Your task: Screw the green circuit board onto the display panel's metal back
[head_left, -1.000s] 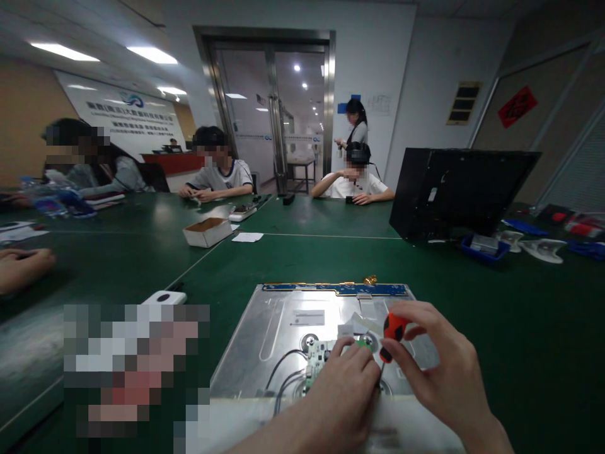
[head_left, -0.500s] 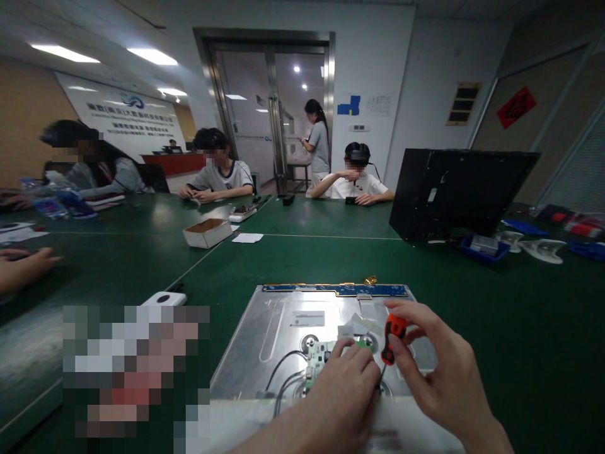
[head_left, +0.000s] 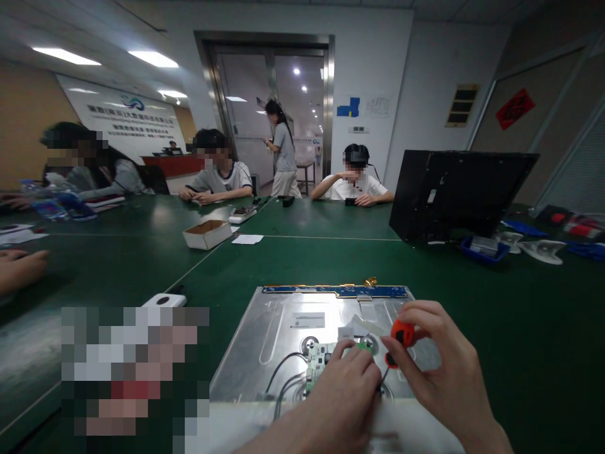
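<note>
A green circuit board (head_left: 317, 360) with dark cables lies on the back of a silver metal display panel (head_left: 265, 321). My left hand (head_left: 347, 378) presses over the board's right part, its bent fingers closed on it, hiding much of it. Between the thumb and fingers of my right hand (head_left: 442, 359) is the red-and-black handle of a screwdriver (head_left: 401, 333). The thin shaft slants down and left to beside my left hand, where its tip is hidden. A blue circuit strip (head_left: 335, 290) runs along the panel's far edge.
A black monitor-like casing (head_left: 463, 195) stands at right, near a blue tray (head_left: 484, 248). An open white box (head_left: 208, 234) sits across the green table (head_left: 307, 258). Several people sit around the table; another person (head_left: 283, 151) is by the glass door.
The screwdriver handle has tilted to the right and turned within my right hand's fingers. My left hand stays in place. At the door, the standing person has moved left.
</note>
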{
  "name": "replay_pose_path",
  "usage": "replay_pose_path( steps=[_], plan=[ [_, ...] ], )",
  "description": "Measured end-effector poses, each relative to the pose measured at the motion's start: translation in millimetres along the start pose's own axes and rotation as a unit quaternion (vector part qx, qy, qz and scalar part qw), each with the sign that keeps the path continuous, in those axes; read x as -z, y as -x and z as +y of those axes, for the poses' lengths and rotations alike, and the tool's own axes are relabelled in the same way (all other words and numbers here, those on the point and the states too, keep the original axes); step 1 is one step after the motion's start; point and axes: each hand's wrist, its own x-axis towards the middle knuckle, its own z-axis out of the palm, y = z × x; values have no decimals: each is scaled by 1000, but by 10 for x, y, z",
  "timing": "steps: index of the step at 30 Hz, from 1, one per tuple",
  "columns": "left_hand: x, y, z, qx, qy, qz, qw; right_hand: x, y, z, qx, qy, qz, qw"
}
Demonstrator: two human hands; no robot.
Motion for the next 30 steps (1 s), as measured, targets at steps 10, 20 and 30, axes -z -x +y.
replay_pose_path(
  steps=[10,20,30],
  plan=[
    [4,8,2,1,-5,-8,1000,27,0,-4,6,-5,-6,1000],
    [-12,-1,2,5,-6,-8,1000,-1,71,15,-22,0,4,1000],
    [-29,5,8,2,-11,19,1000,13,33,-17,-9,-30,5,1000]
  ],
)
